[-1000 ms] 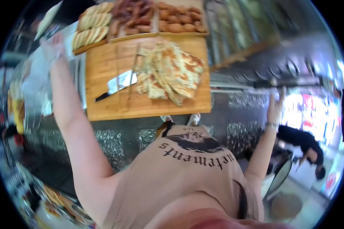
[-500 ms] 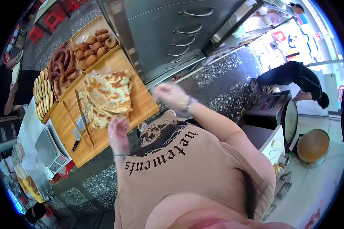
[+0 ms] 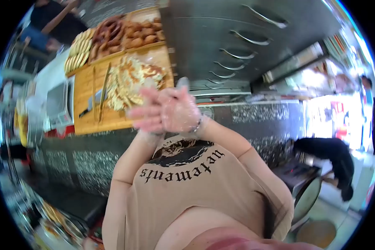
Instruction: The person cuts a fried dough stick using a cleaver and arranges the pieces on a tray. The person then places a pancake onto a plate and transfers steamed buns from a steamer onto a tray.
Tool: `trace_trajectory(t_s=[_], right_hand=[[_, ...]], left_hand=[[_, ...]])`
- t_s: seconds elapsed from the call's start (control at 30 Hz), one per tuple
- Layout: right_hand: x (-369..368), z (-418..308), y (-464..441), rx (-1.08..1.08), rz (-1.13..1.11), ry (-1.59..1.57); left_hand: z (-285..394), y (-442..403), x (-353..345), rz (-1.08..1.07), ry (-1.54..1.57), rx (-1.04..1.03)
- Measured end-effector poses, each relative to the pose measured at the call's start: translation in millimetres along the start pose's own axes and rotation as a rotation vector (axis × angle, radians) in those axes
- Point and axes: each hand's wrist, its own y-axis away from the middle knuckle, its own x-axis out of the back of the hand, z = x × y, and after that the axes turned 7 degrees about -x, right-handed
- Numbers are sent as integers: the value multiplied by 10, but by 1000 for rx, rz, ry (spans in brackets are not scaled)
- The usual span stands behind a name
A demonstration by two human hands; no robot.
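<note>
My right hand (image 3: 180, 111), in a clear plastic glove, is held palm up in front of my chest, its fingers spread and pointing left. My left hand (image 3: 153, 136), also gloved, overlaps it from behind and is largely hidden; its visible part looks open. Both hands seem to hold nothing, and motion blurs the fingers. Just beyond them, browned flatbread (image 3: 131, 81) lies in a layered pile on a wooden board (image 3: 123, 121). Left of the bread lie long wooden tongs (image 3: 103, 89) and a knife with a black handle (image 3: 86, 112).
Behind the bread stand trays of round fried pastries (image 3: 143, 35) and brown rings (image 3: 109, 31), beside a stack of pale bread sticks (image 3: 78, 50). A scale (image 3: 59, 100) stands left of the board. Steel drawers (image 3: 246, 41) rise at the back right. A person (image 3: 333, 156) bends over at right.
Both hands have left the board's front edge and come together before my chest, the right one turning palm up. My view has swung, so the board appears higher in the picture.
</note>
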Motion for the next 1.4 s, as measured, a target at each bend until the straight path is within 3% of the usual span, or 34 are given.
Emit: trace_trajectory(t_s=[0.07,0.1,0.2,0.23,0.27,0.3,0.4,0.43,0.5,0.57,0.63,0.67,0.77,0.83,0.87,0.9,0.93,0.97,1.0,1.03,1.07,1.2,1.23,1.3,1.37,1.4], right_hand=[[-31,81,-174,349,-334,-306],[-56,129,-229,287,-342,-323],[-151,155,-181,519,78,1011],[-177,173,-196,597,194,1461],[-194,223,-273,691,318,1921],[-153,345,-365,673,274,1918],[-140,753,-723,289,177,2232],[-183,873,-907,282,148,2231],[-303,1217,-1407,-129,-61,2209],[-417,1660,-1994,-189,-195,2274],[-543,2168,-2595,-498,-344,2353],[-537,2378,-2847,-496,-348,2349],[-308,2934,-3549,125,-531,1773],[-302,2979,-3826,99,-92,1543],[-83,3018,-3972,-29,176,1422],[293,3061,-4124,58,373,1311],[347,2940,-4201,-94,702,1255],[731,2884,-4262,-197,865,1097],[1149,2803,-4348,-155,951,752],[1285,2680,-4413,-233,1009,570],[1585,2604,-4428,-252,1041,495],[2137,2491,-5042,-184,1158,174],[2204,2492,-5254,-178,1143,174],[2308,2464,-5735,-23,1347,161],[2540,2389,-6021,-18,1620,165],[2573,2334,-6146,-7,1611,153]], left_hand=[[-158,-164,-46,-416,493,279],[-280,-242,-70,-598,759,416],[-930,-476,-130,-1476,2290,489],[-1077,-488,-174,-1597,2533,434],[-1228,-505,-195,-1561,2566,423],[-1399,-515,-243,-1494,2526,403],[-1982,-546,-433,-1277,2248,256],[-2201,-560,-509,-1206,2137,176],[-2738,-614,-686,-1060,1885,-26],[-3370,-689,-872,-895,1631,-258],[-4101,-776,-1028,-731,1383,-453],[-4465,-827,-1087,-673,1293,-510],[-5491,-1034,-1186,-628,1163,-508],[-6003,-1254,-1175,-787,1264,-269],[-6213,-1332,-1134,-934,1346,13],[-6365,-1400,-1107,-899,1438,236],[-6565,-1440,-1109,-879,1425,332],[-6775,-1477,-1109,-859,1409,427],[-6946,-1499,-1156,-856,1415,421],[-7111,-1491,-1227,-839,1397,547],[-7255,-1483,-1299,-820,1375,672],[-7572,-1785,-1430,-804,1395,765],[-7656,-1940,-1468,-761,1382,757],[-7763,-2321,-1531,-650,1392,766],[-7854,-2717,-1567,-610,1352,739],[-7880,-2884,-1607,-608,1349,720]])
